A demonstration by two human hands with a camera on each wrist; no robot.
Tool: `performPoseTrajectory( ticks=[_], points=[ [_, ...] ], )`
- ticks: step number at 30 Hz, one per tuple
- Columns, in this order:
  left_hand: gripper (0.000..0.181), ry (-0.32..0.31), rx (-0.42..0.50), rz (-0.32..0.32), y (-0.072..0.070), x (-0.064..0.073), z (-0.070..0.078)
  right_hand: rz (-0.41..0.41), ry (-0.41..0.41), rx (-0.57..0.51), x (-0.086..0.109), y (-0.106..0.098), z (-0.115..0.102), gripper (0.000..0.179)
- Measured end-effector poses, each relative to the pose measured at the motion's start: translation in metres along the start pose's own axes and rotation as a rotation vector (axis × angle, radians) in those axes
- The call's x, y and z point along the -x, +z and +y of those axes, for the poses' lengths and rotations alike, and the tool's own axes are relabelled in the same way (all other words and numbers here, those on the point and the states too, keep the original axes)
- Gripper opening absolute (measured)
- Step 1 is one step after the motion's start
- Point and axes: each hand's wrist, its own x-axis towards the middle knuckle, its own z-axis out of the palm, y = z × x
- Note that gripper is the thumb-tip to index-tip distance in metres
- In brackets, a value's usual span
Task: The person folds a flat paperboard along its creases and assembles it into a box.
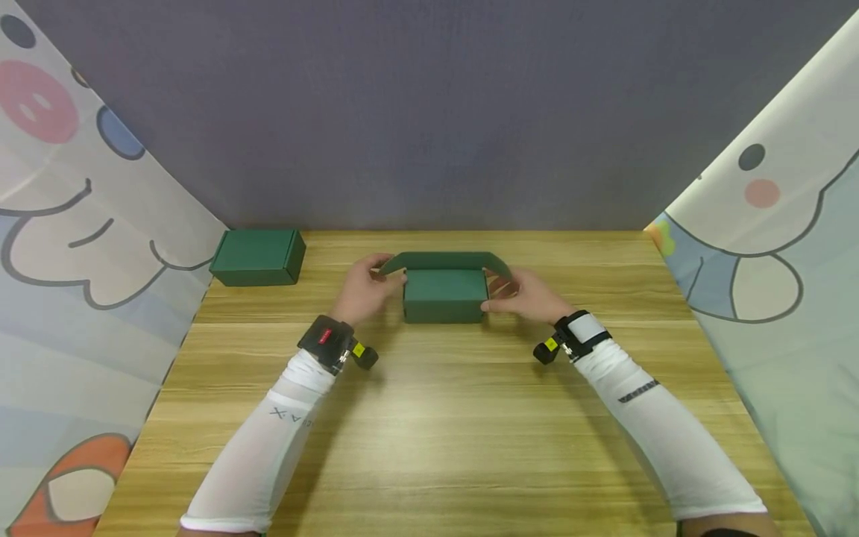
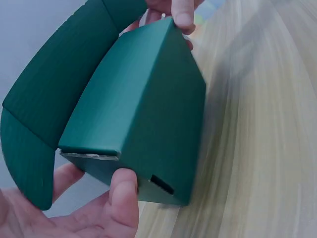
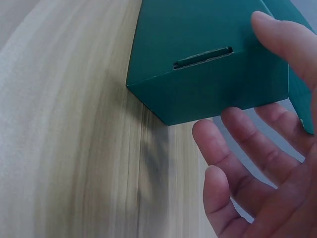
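Note:
A small green cardboard box [image 1: 445, 301] is between my two hands at the middle of the table. Its front flap [image 1: 446, 259] stands up along the far side, with a curved tab at either end. My left hand [image 1: 365, 289] grips the left end; in the left wrist view, the thumb [image 2: 124, 191] lies on the end wall near a slot. At the opposite end, my right hand [image 1: 526, 295] holds the box, its thumb [image 3: 280, 37] against the cardboard and its other fingers spread by the far edge. Whether the box fully rests on the table cannot be told.
A second green box [image 1: 255, 257], closed, lies at the table's back left corner. A grey panel [image 1: 436, 112] rises behind the wooden table [image 1: 456, 425]. Cartoon-printed sheets [image 1: 772, 246] line both sides.

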Motion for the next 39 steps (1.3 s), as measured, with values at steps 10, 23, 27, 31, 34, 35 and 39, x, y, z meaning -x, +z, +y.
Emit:
performPoseTrajectory(
  ticks=[10, 23, 27, 31, 34, 35, 39],
  points=[
    [0.021, 0.215, -0.223, 0.247, -0.003, -0.002, 0.019, -0.003, 0.017, 0.029, 0.001, -0.003, -0.009, 0.078],
    [0.019, 0.223, -0.300, 0.223, -0.006, 0.001, 0.025, 0.156, 0.029, 0.263, 0.008, -0.024, -0.045, 0.058],
    [0.021, 0.206, -0.302, 0.216, -0.007, 0.002, 0.026, 0.205, 0.024, 0.313, 0.009, -0.024, -0.058, 0.040],
    [0.025, 0.187, -0.299, 0.185, -0.008, 0.004, 0.029, 0.219, 0.027, 0.325, 0.009, -0.022, -0.066, 0.033],
    [0.029, 0.154, -0.272, 0.142, -0.010, 0.005, 0.031, 0.206, 0.024, 0.313, 0.010, -0.021, -0.070, 0.036],
    [0.029, 0.140, -0.259, 0.126, -0.011, 0.006, 0.032, 0.197, 0.025, 0.305, 0.010, -0.021, -0.072, 0.037],
    [0.032, 0.081, -0.180, 0.074, -0.014, 0.006, 0.034, 0.168, 0.041, 0.264, 0.009, -0.021, -0.076, 0.037]
  ],
)
